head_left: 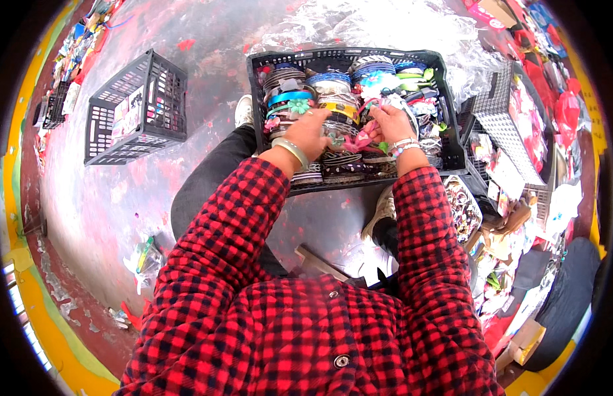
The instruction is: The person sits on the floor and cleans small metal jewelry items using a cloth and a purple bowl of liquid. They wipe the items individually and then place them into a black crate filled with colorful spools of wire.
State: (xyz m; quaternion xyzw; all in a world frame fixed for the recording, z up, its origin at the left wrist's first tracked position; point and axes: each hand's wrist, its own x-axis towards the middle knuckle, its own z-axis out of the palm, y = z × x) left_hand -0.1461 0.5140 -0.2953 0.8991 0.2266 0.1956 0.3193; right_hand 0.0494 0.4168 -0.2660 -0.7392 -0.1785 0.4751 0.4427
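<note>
A black plastic crate (359,54) in front of me is packed with rows of headbands, some striped, some with bows or flowers. Over its middle, my right hand (393,124) has its fingers closed on a pink ribbon headband (361,138). Opposite it, my left hand (309,135) is closed with its fingertips at the pink ribbon's left end, by a pale green piece; what it grips is partly hidden. Close to the left fingers lie a blue headband (290,97) and a yellow headband (339,109).
An upright black crate (166,96) with printed cards stands on the floor to the left. Crumpled clear plastic (379,28) lies beyond the headbands. At right are a grey woven basket (503,119) and heaped goods; a plastic bag (147,264) lies lower left.
</note>
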